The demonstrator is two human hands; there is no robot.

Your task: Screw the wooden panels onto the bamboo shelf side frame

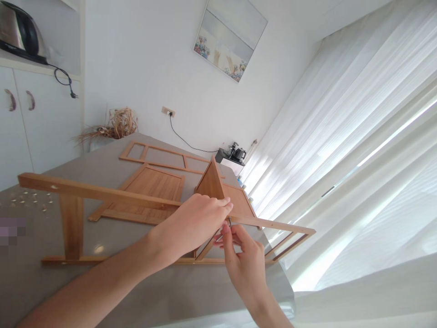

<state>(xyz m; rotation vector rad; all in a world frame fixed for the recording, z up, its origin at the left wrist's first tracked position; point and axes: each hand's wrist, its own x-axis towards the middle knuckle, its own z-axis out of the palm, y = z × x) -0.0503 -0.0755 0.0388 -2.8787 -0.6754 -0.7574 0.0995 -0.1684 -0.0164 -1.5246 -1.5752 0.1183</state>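
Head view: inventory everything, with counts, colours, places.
Table: 1, grey, below
Wooden frame: 1, brown, on table
Upright panel: 1, brown, centre
Flat panels: 2, brown, on table
Openwork frame: 1, brown, far side
Thin tool: 1, metallic, centre
Hardware pieces: several, shiny, table's left
Kettle: 1, black-silver, upper left
Cabinet doors: 2, white, left
Dried bundle: 1, tan, far left
Socket: 1, beige, wall
Picture: 1, pale, wall
Appliances: count unclear, black, far centre
Curtains: count unclear, white, right
Left hand: 1, bare, over frame
Right hand: 1, bare, pinching tool
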